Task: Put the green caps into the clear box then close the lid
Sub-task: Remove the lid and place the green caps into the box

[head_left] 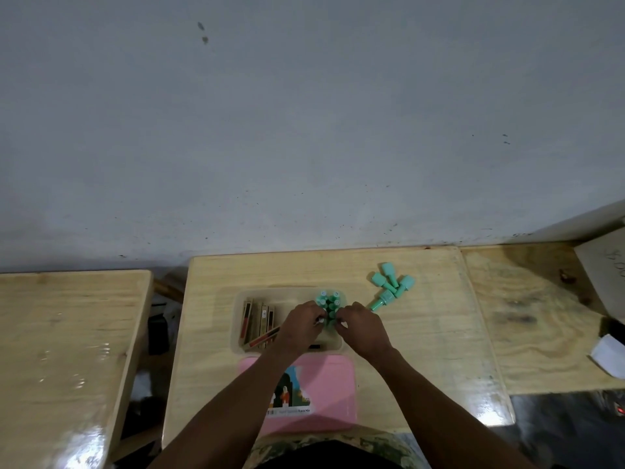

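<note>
A clear box (238, 319) sits open on the middle wooden table. Several green caps (328, 300) stand upright in its right part. My left hand (299, 328) and my right hand (363, 330) meet over the box, fingers curled around caps in the cluster. Several more green caps (392, 286) lie loose on the table to the right of the box. The pink lid (333, 390) lies flat just in front of the box, partly under my forearms.
Brown and red sticks (258, 319) fill the box's left part. A second wooden table (64, 333) stands to the left across a gap. A third table (541, 316) adjoins on the right, bearing a white block (608, 355). A grey wall rises behind.
</note>
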